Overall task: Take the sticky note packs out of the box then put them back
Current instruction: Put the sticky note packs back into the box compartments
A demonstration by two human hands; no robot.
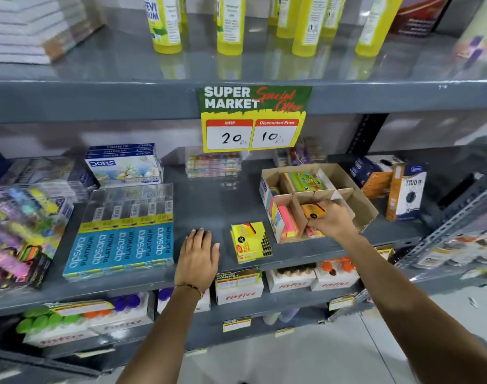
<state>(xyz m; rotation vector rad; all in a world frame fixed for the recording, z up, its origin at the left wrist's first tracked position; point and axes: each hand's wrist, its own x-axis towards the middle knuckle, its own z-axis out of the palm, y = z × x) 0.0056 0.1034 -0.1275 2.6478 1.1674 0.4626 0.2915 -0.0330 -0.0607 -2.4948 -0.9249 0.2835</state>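
Flat left hand (pixel 198 254) presses steel shelf (pixel 206 206); right hand (pixel 329 218) grips orange pack (pixel 312 210) in cardboard box (pixel 360 202).

Both forearms are bare, with no sleeves visible. The left hand (pixel 199 254) carries a thin gold-toned bracelet (pixel 191 287) at the wrist, at 6 o'clock from the knuckles. The right hand (pixel 329 221) carries no visible jewellery.

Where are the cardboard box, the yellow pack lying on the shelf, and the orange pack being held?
Box (pixel 360 200): head view, bare right wall.
Yellow pack (pixel 250 241): head view, top face.
Orange pack (pixel 312 210): head view, front face above the right hand (pixel 332 220).
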